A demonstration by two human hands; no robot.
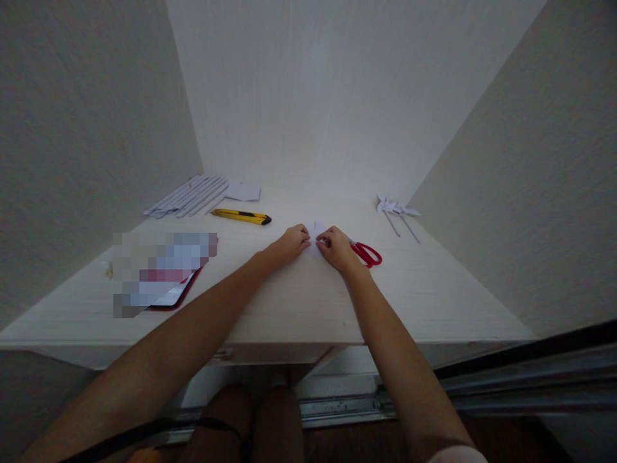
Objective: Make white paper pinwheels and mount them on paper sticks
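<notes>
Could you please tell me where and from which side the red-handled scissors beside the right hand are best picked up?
Probably by the red handle loops of the scissors, coming from the right and above. They lie flat on the table with the loops toward the near right, open to a grip, while the blades point toward the right hand and are partly hidden by it.

A home craft nook — pale desk (299, 308) (walled in), scissors (367, 253), paper strips (187, 195).
</notes>
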